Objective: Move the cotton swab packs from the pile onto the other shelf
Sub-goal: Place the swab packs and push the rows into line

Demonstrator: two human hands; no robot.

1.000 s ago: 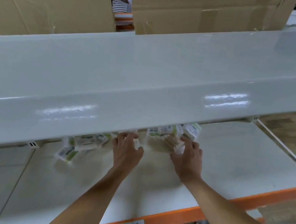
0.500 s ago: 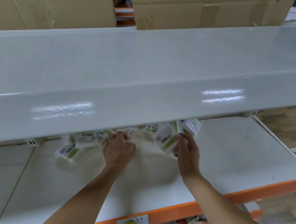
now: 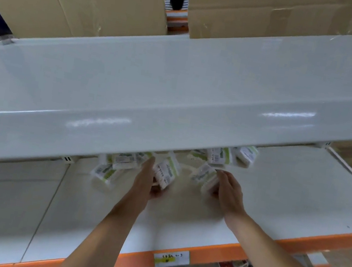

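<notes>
Both hands were in under the upper shelf (image 3: 177, 92): the left hand (image 3: 146, 181) had its fingers wrapped round one cotton swab pack (image 3: 165, 173), and the right hand (image 3: 228, 192) was curled against a second pack (image 3: 205, 179), seemingly gripping it, though blur hid the fingertips. The rest of the pile (image 3: 219, 156) lay just beyond and to either side of the fingers on the lower shelf (image 3: 300, 187). To do this well, each grip probably needed to be firm before drawing the packs back clear of the overhanging edge, keeping them low to avoid clipping it.
</notes>
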